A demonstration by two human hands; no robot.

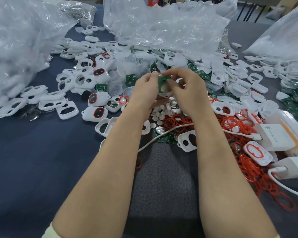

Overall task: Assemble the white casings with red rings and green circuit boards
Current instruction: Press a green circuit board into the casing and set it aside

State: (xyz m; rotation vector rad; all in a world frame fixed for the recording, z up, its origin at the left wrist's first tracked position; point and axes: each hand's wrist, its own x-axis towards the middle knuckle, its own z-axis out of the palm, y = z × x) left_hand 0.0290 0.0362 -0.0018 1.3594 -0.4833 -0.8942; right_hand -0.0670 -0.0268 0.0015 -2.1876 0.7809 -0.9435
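While my left hand point(145, 91) and right hand point(187, 90) pinch a white casing point(165, 94) with a green circuit board point(162, 83) seated in it, above the parts heap, red rings point(244, 162) crowd my right; bare blue table point(33, 152) lies open at left.

I see two bare forearms running up to my hands, the left hand point(145, 91) and the right hand point(190, 90), with no gloves, rings, watch or bands on them. Well behind each hand, at the elbows, the edge of a pale cream sleeve point(49, 233) just shows. Short, unpainted fingernails point(155, 72) are visible.
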